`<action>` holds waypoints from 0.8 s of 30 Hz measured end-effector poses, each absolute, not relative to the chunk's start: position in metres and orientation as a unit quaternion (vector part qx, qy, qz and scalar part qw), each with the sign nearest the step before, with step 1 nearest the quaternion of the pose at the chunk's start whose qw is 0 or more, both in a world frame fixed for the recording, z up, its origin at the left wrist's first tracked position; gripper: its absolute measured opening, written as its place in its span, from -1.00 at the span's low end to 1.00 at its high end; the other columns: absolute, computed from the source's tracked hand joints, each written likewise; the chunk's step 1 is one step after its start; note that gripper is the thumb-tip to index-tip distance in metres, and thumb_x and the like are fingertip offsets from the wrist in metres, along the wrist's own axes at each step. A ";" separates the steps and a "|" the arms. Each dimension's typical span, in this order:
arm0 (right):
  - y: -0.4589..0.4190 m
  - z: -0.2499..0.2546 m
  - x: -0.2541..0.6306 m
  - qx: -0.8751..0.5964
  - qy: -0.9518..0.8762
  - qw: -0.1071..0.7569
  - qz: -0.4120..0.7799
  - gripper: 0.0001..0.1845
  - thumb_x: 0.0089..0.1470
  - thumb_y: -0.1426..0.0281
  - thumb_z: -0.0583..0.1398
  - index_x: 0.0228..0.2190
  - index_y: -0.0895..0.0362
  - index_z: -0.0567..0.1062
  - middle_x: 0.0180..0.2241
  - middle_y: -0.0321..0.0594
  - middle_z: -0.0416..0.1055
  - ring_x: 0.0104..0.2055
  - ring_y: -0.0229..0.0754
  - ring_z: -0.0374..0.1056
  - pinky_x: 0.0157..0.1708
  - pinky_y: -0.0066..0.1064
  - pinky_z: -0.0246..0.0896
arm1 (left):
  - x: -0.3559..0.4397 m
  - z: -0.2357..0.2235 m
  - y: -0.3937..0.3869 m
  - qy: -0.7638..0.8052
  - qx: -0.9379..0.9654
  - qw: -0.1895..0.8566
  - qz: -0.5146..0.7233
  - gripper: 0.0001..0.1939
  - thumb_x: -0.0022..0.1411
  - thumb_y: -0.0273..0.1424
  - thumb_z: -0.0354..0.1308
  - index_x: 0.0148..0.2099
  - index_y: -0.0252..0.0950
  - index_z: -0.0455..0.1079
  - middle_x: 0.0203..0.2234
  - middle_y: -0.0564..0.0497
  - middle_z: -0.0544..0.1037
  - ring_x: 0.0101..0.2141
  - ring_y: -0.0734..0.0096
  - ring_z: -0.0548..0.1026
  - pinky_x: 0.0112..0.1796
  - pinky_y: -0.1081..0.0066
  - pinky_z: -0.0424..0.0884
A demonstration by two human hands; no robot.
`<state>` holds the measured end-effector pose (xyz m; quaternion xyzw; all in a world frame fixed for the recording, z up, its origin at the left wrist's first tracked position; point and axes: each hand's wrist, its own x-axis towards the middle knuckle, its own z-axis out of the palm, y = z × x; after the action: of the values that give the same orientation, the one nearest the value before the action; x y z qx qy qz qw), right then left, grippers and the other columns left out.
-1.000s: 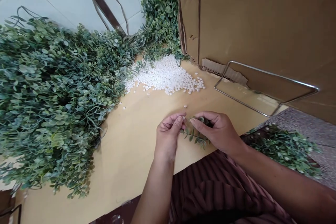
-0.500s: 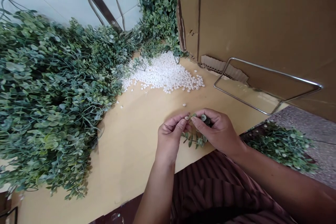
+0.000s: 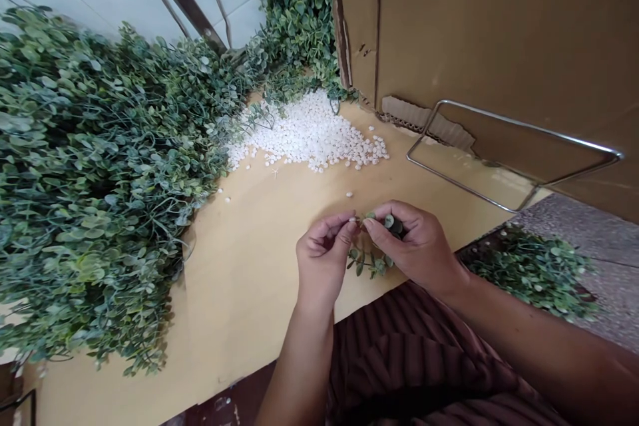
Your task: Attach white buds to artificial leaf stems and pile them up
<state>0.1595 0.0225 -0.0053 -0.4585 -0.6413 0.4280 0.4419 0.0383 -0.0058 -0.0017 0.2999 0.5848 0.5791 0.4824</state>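
Note:
My right hand [image 3: 417, 239] is closed around an artificial green leaf sprig [image 3: 372, 263], whose lower leaves hang beneath my fingers. Thumb and fingertips of my left hand [image 3: 324, 246] pinch a small white bead-like piece [image 3: 352, 219] at the end of the sprig's stem. Both sets of fingertips almost meet above the tan board. Beyond them, one loose white piece [image 3: 349, 194] lies on the board, and farther back spreads a heap of the same small white pieces [image 3: 314, 133]. The exact shape of the pinched piece is mostly hidden.
A large mound of artificial greenery [image 3: 100, 180] covers the left side of the tan board [image 3: 239, 279]. At the right stand a cardboard box [image 3: 484, 33] and a bent metal wire frame [image 3: 459, 190]. More leaf sprigs [image 3: 539, 273] lie by my right forearm.
The camera view has shifted slightly. My left fingertips have moved a little at the stem tip; both hands keep their pinch on the sprig and the white piece.

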 end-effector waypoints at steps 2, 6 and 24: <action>0.022 -0.005 0.160 -0.460 -0.641 0.440 0.429 -0.85 -0.02 0.41 0.12 -0.58 0.13 0.32 -0.63 -0.35 0.29 -0.56 -0.34 0.22 -0.51 -0.53 0.19 | 0.038 -0.002 -0.006 0.583 0.317 0.479 0.575 -0.85 -0.13 -0.42 0.34 -0.39 -0.28 0.53 -0.54 0.04 0.57 -0.49 0.54 0.50 -0.40 0.52 0.43; 0.023 -0.006 0.160 -0.455 -0.645 0.438 0.431 -0.83 -0.02 0.43 0.12 -0.61 0.13 0.30 -0.66 -0.38 0.24 -0.58 -0.36 0.18 -0.55 -0.54 0.14 | 0.038 -0.002 -0.007 0.577 0.329 0.483 0.570 -0.86 -0.12 -0.45 0.33 -0.39 -0.27 0.53 -0.53 0.05 0.57 -0.48 0.58 0.48 -0.40 0.56 0.41; 0.022 -0.006 0.162 -0.460 -0.637 0.438 0.437 -0.83 -0.04 0.43 0.12 -0.62 0.13 0.29 -0.67 -0.38 0.25 -0.59 -0.37 0.16 -0.56 -0.55 0.12 | 0.037 -0.001 -0.006 0.576 0.328 0.483 0.572 -0.85 -0.15 -0.45 0.35 -0.41 -0.28 0.53 -0.55 0.05 0.55 -0.51 0.58 0.46 -0.43 0.56 0.41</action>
<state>0.1616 0.0218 -0.0057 -0.4598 -0.6373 0.4369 0.4376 0.0374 -0.0062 -0.0014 0.3278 0.5764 0.5720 0.4828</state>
